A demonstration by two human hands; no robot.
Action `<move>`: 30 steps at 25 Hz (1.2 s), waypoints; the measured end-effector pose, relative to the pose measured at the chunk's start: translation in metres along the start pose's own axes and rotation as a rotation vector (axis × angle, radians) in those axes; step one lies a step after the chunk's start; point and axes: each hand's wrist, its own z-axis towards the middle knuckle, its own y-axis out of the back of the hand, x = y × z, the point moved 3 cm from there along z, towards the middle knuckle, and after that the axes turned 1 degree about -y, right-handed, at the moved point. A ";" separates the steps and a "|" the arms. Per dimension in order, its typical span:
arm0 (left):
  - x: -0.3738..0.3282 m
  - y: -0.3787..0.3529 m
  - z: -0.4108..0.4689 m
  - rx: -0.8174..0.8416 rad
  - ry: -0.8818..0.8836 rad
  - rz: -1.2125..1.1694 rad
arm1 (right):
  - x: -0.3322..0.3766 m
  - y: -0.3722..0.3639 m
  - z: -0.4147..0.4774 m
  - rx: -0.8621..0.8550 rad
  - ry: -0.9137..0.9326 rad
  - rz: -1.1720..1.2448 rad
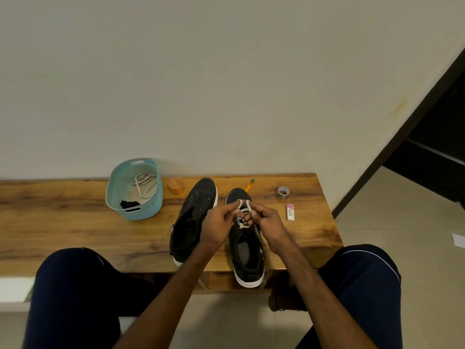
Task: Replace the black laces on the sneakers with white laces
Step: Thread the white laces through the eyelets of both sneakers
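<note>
Both hands are hovering over the black canvas sneaker (235,241) on the wooden bench (75,222): the left hand (217,224) is pinching one loop of its flat white lace (242,225), and the right hand (268,222) is pinching the other. The second black sneaker (193,217) is lying just beside.

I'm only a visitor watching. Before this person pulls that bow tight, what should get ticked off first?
1. Grip on the white lace: left hand and right hand each pinch a loop. Ok.
2. Every eyelet of the laced sneaker threaded: hands cover some. Cannot tell.
3. Loops of equal length: cannot tell.
4. Unlaced sneaker done: its eyelets are bare. Not ok.
5. Spare white lace ready: lies in the basket. Ok.
6. Black laces off: bundled in the basket. Ok.
</note>
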 end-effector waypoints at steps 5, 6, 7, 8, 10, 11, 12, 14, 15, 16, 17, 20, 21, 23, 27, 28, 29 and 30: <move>-0.013 0.001 -0.002 -0.019 -0.054 0.069 | 0.001 0.005 -0.001 -0.095 0.004 -0.001; -0.014 0.001 -0.002 -0.017 -0.036 0.057 | 0.000 0.006 -0.001 -0.109 -0.003 0.003; -0.014 0.000 -0.002 -0.016 -0.021 0.064 | -0.001 0.007 -0.001 -0.110 -0.010 0.001; -0.015 0.000 -0.002 -0.021 -0.014 0.095 | -0.003 0.007 0.000 -0.101 -0.013 -0.011; -0.019 0.000 -0.001 -0.026 -0.008 0.177 | -0.005 0.008 0.000 -0.078 0.002 -0.048; -0.021 0.000 0.000 -0.018 -0.003 0.206 | -0.005 0.008 0.001 -0.067 0.017 -0.071; -0.023 0.000 0.001 0.001 0.013 0.222 | -0.004 0.007 0.001 -0.047 0.030 -0.095; -0.023 0.002 0.003 0.022 0.042 0.252 | 0.000 0.007 0.001 0.020 0.039 -0.145; -0.022 0.003 0.004 0.016 0.053 0.273 | 0.002 0.008 0.001 0.071 0.039 -0.171; -0.021 0.005 0.005 0.004 0.069 0.293 | 0.003 0.008 0.001 0.116 0.043 -0.205; -0.020 0.007 0.006 -0.006 0.084 0.308 | 0.003 0.009 0.001 0.138 0.057 -0.249; -0.022 0.006 0.002 0.015 0.094 0.330 | 0.003 0.005 -0.001 0.055 0.120 -0.359; -0.022 0.005 0.001 0.027 0.096 0.338 | 0.003 0.004 -0.001 0.000 0.121 -0.369; -0.021 0.003 0.000 0.052 0.088 0.334 | 0.002 0.004 -0.001 -0.100 0.088 -0.362; -0.025 0.001 -0.007 0.071 0.015 0.321 | -0.004 0.008 0.004 -0.206 0.061 -0.374; -0.026 0.001 -0.008 0.055 0.001 0.336 | -0.005 0.007 0.005 -0.205 0.063 -0.412; -0.025 0.001 -0.009 0.032 -0.005 0.354 | -0.005 0.005 0.005 -0.182 0.064 -0.447; -0.024 0.002 -0.010 0.006 -0.008 0.369 | -0.004 0.004 0.005 -0.140 0.066 -0.468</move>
